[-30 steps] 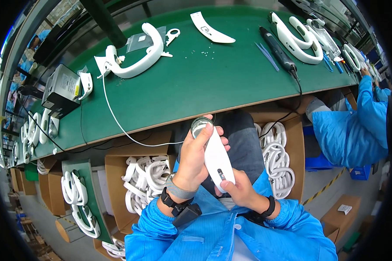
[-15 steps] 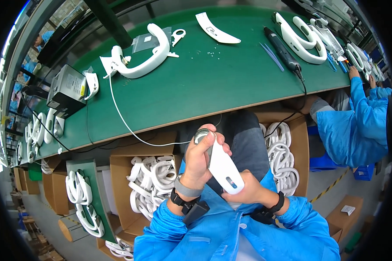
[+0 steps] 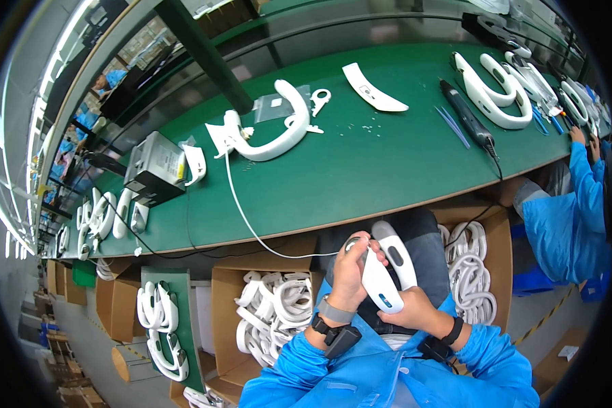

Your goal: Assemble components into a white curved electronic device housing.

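Both hands hold a white U-shaped device [image 3: 377,280], apparently a neck massager, above my lap. My left hand [image 3: 349,277] wraps its upper end, where a shiny metal pad shows beside the thumb. My right hand [image 3: 415,310] grips the lower end, near a small oval window with a bluish tint. The device's other arm, with a grey tip and a dark oval inset, points up behind. A thin white cable [image 3: 248,221] runs from another white U-shaped device [image 3: 279,146] on the bench to my left hand; its end is hidden there.
On the green bench [image 3: 333,183] lie a curved white shell [image 3: 374,92], blue tweezers [image 3: 453,128] and a black electric screwdriver [image 3: 468,117]. A black box-shaped unit [image 3: 155,168] stands left. Cartons of white devices [image 3: 279,309] flank my legs. A co-worker's blue sleeve [image 3: 578,173] is at right.
The held device has turned, so its second arm now shows behind the first. My head view has shifted, moving the bench and hands right and lower in the picture. Both hands keep their grip.
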The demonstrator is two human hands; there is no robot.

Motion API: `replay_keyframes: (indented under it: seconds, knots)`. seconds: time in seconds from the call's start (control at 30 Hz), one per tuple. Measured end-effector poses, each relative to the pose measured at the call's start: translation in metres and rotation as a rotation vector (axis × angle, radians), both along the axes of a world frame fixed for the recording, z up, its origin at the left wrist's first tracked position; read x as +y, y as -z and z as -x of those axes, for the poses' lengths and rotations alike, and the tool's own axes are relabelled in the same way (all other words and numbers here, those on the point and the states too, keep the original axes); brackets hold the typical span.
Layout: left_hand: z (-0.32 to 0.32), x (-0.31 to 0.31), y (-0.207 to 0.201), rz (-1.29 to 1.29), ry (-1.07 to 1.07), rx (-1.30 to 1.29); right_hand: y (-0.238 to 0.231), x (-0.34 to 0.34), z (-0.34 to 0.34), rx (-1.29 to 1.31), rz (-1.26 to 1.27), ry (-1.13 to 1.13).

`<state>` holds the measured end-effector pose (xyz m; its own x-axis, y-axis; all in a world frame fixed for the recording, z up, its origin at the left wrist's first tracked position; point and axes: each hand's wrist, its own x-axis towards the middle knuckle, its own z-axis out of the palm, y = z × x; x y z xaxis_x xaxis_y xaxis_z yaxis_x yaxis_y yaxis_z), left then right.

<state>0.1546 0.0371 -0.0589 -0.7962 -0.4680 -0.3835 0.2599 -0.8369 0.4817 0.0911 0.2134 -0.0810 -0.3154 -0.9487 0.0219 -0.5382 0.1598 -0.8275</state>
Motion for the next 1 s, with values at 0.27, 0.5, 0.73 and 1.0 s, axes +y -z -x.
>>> replay_keyframes:
  seconds: [0.27,0.5,0.73,1.0]
  knots:
    - [-0.004,-0.006,0.001,0.052,-0.065,-0.131,0.020,-0.011,-0.010,0.070,0.123,0.098]
    - [-0.002,-0.010,0.013,0.079,-0.083,-0.209,0.029,-0.015,-0.015,0.076,0.138,0.144]
    - [-0.007,-0.018,0.035,-0.021,-0.067,-0.158,0.022,-0.018,-0.005,0.026,0.027,0.053]
    - [-0.008,-0.017,0.016,-0.068,0.010,-0.080,0.010,-0.013,-0.010,-0.100,-0.008,-0.051]
